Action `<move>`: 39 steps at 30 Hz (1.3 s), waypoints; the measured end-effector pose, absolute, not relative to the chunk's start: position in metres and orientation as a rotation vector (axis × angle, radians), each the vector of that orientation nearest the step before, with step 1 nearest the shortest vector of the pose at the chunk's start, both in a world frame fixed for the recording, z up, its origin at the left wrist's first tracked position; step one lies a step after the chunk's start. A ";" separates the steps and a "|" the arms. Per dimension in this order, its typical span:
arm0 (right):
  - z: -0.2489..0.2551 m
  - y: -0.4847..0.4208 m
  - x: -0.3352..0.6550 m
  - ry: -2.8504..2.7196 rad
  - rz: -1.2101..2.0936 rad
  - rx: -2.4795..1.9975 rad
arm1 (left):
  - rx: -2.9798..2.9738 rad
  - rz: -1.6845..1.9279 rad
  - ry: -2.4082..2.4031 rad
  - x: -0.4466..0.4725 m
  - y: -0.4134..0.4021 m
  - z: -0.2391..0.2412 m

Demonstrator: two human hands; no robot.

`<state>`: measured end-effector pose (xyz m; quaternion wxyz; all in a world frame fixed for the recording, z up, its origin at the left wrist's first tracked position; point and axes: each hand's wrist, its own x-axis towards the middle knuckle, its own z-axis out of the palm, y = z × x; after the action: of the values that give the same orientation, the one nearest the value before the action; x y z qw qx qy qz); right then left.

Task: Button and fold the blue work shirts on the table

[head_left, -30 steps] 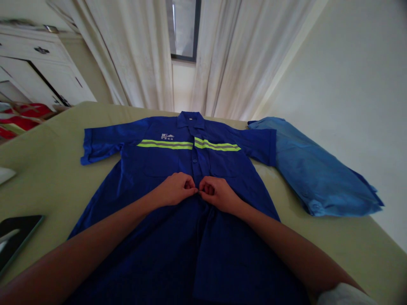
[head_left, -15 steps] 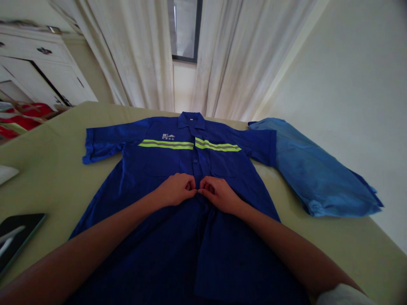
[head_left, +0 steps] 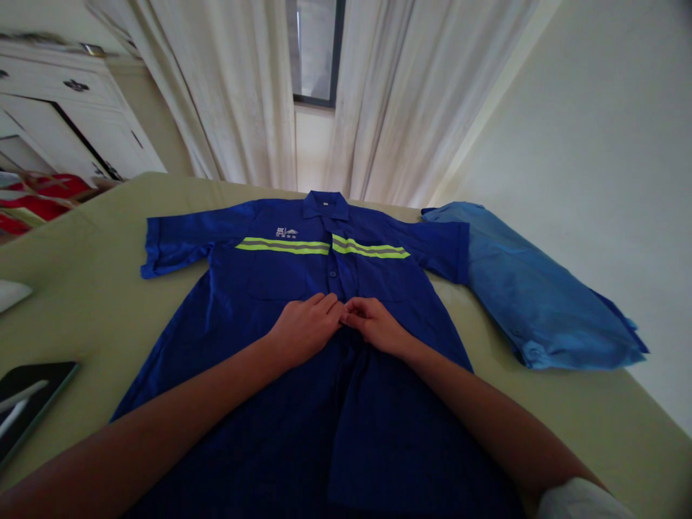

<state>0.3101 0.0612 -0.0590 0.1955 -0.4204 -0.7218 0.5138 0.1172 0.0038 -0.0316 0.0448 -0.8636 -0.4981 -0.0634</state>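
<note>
A dark blue short-sleeved work shirt [head_left: 281, 281] lies front up, collar away from me, with a yellow and grey reflective band across the chest. Its upper front is closed, and one button [head_left: 332, 274] shows just below the band. My left hand [head_left: 308, 328] and my right hand [head_left: 374, 326] meet at the front placket, fingertips touching. Both pinch the shirt's front edge there. Whatever button or buttonhole lies between the fingers is hidden. Below the hands the two front panels hang apart in folds.
The shirt lies on a table with a pale green cover [head_left: 81, 288]. Folded lighter blue clothing [head_left: 546, 288] lies at the right, touching the shirt's sleeve. A dark tablet [head_left: 46, 382] with a white pen on it is at the left edge. Curtains and a white cabinet [head_left: 70, 108] stand behind.
My left hand has shifted slightly right and turned over, so its back now faces up and its fingers overlap the right fingertips. The right hand has barely moved.
</note>
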 end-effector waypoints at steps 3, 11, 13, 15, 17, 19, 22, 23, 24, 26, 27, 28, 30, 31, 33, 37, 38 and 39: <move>-0.059 0.062 0.311 -2.015 1.447 -1.154 | -2.607 -0.265 -1.447 0.116 0.005 -0.040; -0.061 0.060 0.314 -1.981 1.389 -1.172 | -2.680 -0.360 -1.306 0.104 0.016 -0.058; -0.062 0.059 0.314 -1.988 1.333 -1.149 | -2.744 -0.427 -1.366 0.101 0.019 -0.057; -0.062 0.057 0.315 -1.968 1.277 -1.106 | -2.836 -0.522 -1.395 0.099 0.021 -0.057; -0.060 0.054 0.317 -1.956 1.235 -1.048 | -2.922 -0.588 -1.371 0.097 0.023 -0.057; -0.057 0.050 0.320 -2.008 1.193 -0.972 | -2.971 -0.614 -1.363 0.096 0.026 -0.056; -0.052 0.044 0.323 -2.197 1.085 -0.866 | -3.000 -0.603 -1.446 0.096 0.029 -0.055; -0.050 0.042 0.323 -2.262 1.045 -0.847 | -3.003 -0.587 -1.476 0.096 0.029 -0.054; -0.049 0.041 0.323 -2.321 1.005 -0.839 | -3.004 -0.569 -1.498 0.097 0.029 -0.054; -0.045 0.036 0.320 -2.427 0.919 -0.842 | -3.004 -0.549 -1.515 0.098 0.029 -0.053; -0.043 0.033 0.318 -2.487 0.866 -0.841 | -3.000 -0.554 -1.511 0.099 0.029 -0.053; -0.039 0.029 0.317 -2.555 0.805 -0.846 | -2.993 -0.564 -1.503 0.099 0.028 -0.053; -0.030 0.018 0.314 -2.675 0.668 -0.913 | -2.963 -0.574 -1.477 0.100 0.028 -0.055; -0.026 0.010 0.313 -2.714 0.606 -0.973 | -2.938 -0.566 -1.470 0.100 0.028 -0.056; -0.017 -0.007 0.313 -2.732 0.526 -1.125 | -2.879 -0.507 -1.465 0.101 0.027 -0.057; -0.012 -0.040 0.315 -2.692 0.519 -1.305 | -2.750 -0.326 -1.507 0.109 0.016 -0.051; -0.013 -0.046 0.315 -2.683 0.508 -1.316 | -2.708 -0.300 -1.528 0.112 0.009 -0.048; -0.014 -0.052 0.315 -2.674 0.490 -1.316 | -2.663 -0.291 -1.554 0.115 0.002 -0.046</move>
<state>0.3154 -0.0521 -0.0139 0.0606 -0.4350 -0.8837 0.1621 0.1147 0.0017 -0.0458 0.0222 -0.8597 -0.5017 -0.0939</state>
